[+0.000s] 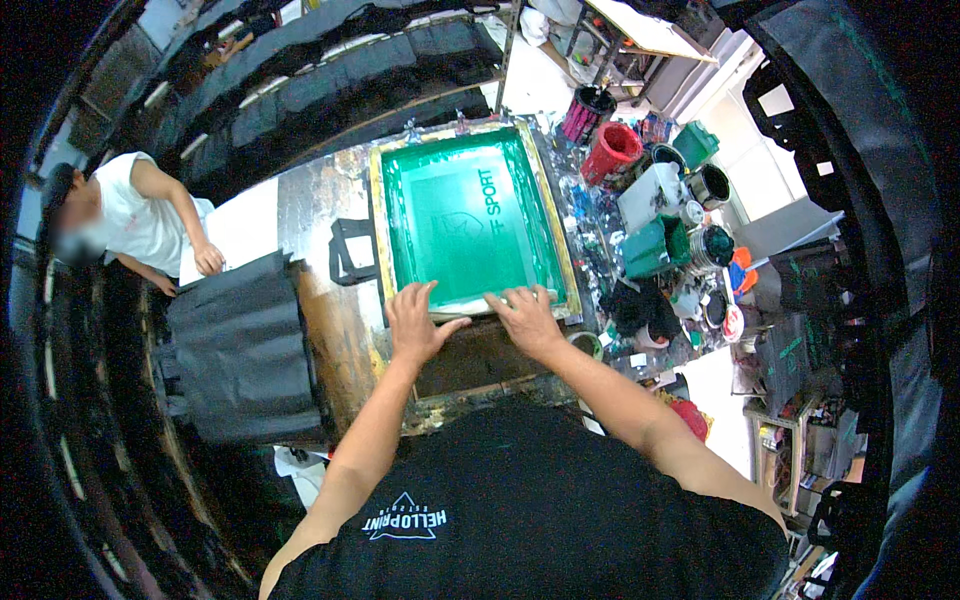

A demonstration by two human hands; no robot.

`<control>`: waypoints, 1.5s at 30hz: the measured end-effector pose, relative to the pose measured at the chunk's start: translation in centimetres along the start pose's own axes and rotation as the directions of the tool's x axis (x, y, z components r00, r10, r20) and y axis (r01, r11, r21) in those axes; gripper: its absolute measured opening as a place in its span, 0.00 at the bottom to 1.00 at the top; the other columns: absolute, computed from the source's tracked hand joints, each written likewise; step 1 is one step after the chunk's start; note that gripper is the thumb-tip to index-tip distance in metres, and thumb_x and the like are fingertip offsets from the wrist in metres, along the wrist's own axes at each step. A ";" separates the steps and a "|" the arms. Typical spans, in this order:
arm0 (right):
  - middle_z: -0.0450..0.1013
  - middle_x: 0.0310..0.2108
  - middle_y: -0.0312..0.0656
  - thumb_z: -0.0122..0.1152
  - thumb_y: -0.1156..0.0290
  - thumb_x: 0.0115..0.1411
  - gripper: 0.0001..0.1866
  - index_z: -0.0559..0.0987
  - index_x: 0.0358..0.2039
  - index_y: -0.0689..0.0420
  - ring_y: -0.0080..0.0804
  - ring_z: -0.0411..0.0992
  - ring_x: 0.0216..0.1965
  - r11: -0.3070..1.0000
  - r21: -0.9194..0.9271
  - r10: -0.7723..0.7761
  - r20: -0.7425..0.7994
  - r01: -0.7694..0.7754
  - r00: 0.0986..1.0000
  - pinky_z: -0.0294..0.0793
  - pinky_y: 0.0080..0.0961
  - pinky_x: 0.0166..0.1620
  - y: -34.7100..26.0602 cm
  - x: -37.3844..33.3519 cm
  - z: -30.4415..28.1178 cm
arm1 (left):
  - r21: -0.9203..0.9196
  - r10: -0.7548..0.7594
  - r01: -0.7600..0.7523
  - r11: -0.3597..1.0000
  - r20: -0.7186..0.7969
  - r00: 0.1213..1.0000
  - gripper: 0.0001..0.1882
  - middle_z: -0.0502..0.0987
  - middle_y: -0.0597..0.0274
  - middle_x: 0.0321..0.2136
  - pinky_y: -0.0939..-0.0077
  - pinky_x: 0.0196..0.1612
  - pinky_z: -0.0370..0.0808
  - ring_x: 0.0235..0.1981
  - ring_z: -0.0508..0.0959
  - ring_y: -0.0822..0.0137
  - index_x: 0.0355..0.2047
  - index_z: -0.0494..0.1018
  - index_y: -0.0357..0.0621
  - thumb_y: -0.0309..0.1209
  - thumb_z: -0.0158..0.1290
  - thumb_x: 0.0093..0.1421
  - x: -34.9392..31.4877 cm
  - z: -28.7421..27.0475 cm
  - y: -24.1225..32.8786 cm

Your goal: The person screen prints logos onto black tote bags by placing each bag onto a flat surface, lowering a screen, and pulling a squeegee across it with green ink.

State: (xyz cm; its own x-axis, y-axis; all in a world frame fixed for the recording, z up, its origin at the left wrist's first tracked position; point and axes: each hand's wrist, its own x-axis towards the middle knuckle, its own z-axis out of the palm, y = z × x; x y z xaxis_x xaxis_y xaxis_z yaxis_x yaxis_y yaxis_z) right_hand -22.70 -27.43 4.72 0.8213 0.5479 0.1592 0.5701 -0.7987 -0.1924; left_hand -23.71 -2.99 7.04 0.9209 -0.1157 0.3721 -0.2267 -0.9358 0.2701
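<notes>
A screen-printing frame with a yellowish rim lies on the table, its mesh coated with green ink and bearing a dark design. Across the near end of the mesh rests a pale squeegee bar, partly hidden by my hands. My left hand grips its left part, thumb pointing inward. On the right part, my right hand has its fingers bent over the bar. Black handles of a fabric bag stick out from under the frame's left side; the rest of that bag is hidden.
To the left, a person in a white shirt has a hand by a pile of black bags. Ink tubs, including a red bucket and a green container, crowd the right. Racks of black bags stand behind.
</notes>
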 end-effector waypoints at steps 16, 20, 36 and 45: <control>0.71 0.46 0.46 0.57 0.78 0.58 0.25 0.74 0.57 0.50 0.45 0.67 0.54 0.997 0.082 0.016 -0.065 -0.010 0.998 0.55 0.56 0.61 0.0 0.1 0.6 | -0.068 -0.391 0.408 0.910 0.185 0.902 0.47 0.70 0.53 0.45 0.53 0.54 0.65 0.50 0.69 0.49 0.53 0.77 0.45 0.58 0.74 0.36 -9.1 1.3 -7.3; 0.71 0.46 0.45 0.57 0.75 0.58 0.26 0.74 0.58 0.47 0.46 0.68 0.55 0.994 0.107 0.008 -0.054 -0.003 0.999 0.55 0.62 0.62 0.6 0.9 -0.2 | -0.103 -0.388 0.396 0.912 0.090 0.917 0.50 0.70 0.54 0.44 0.53 0.54 0.65 0.49 0.70 0.51 0.57 0.76 0.47 0.61 0.72 0.36 -9.7 1.9 -7.3; 0.69 0.40 0.48 0.63 0.56 0.55 0.24 0.75 0.49 0.54 0.49 0.66 0.49 0.996 -0.087 -0.002 -0.398 -0.036 0.917 0.55 0.56 0.60 -1.1 11.4 -17.0 | -0.865 -0.527 0.136 0.484 -0.164 0.834 0.34 0.82 0.58 0.41 0.74 0.48 0.76 0.42 0.79 0.71 0.57 0.72 0.30 0.34 0.72 0.53 2.4 -10.5 -1.6; 0.73 0.35 0.46 0.58 0.39 0.59 0.27 0.77 0.40 0.53 0.44 0.69 0.43 0.985 -0.160 -0.031 -0.504 -0.058 0.863 0.59 0.47 0.50 1.6 21.8 -25.5 | -0.871 -0.537 0.014 0.492 -0.291 0.792 0.43 0.73 0.48 0.54 0.65 0.55 0.70 0.53 0.73 0.61 0.68 0.58 0.34 0.43 0.64 0.62 12.5 -12.5 -0.7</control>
State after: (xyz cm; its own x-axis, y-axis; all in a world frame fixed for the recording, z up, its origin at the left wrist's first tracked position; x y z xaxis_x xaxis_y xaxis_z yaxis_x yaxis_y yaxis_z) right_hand -4.43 -23.06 32.59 0.6804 0.3721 0.6314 0.5103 -0.8589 -0.0438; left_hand -15.94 0.42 22.60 0.7590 0.5076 0.4078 -0.3747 -0.1717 0.9111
